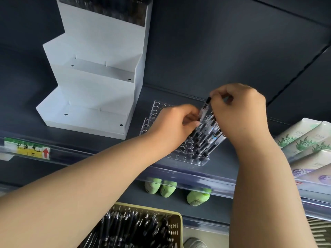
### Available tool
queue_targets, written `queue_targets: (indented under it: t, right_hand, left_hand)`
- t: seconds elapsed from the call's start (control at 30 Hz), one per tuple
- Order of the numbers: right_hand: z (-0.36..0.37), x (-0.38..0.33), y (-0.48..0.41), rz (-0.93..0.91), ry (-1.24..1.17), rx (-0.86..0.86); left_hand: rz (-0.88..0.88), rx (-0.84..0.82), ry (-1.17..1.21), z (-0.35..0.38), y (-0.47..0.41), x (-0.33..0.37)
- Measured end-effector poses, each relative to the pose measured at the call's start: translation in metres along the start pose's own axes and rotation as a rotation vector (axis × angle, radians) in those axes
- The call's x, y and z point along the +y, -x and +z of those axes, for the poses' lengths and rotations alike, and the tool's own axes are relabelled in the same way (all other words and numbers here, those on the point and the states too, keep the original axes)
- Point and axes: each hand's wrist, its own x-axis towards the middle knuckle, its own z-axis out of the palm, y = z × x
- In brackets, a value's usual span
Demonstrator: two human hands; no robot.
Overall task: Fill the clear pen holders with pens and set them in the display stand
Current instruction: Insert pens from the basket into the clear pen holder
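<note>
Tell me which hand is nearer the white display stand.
Left. The left hand works just right of the white display stand, over the clear holder; the right hand is farther right.

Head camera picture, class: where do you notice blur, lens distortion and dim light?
Head view: the shelf edge bows, a wide-angle effect; the pens in the basket are smeared and soft near the bottom; the right hand and left hand are evenly lit, without hard shadows; the dark back panel swallows detail; the clear pen holder is faint.
</note>
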Motion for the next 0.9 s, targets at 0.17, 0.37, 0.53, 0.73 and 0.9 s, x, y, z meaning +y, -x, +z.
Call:
queue_targets:
  t: [0.17,0.37,0.53,0.73,0.9]
  right_hand:
    - [-0.001,0.005,0.005,0.020,-0.012,-0.023]
    - [-0.005,0.010,0.007,0.051,-0.030,-0.011]
    - [-0.004,0.012,0.008,0.070,-0.035,-0.030]
    - [-0.003,0.010,0.011,0.059,-0.033,-0.058]
    - [-0.004,0.000,0.023,0.003,0.012,-0.069]
  left_hand:
    - [-0.033,-0.007,-0.045,0.012,-0.002,-0.006]
    - [-0.086,-0.099,-0.117,0.020,0.000,-0.019]
    - [-0.106,-0.103,-0.137,0.021,0.001,-0.023]
    - [-0.111,-0.117,-0.133,0.021,0.001,-0.025]
    - [-0.086,-0.109,-0.197,0.010,0.007,-0.026]
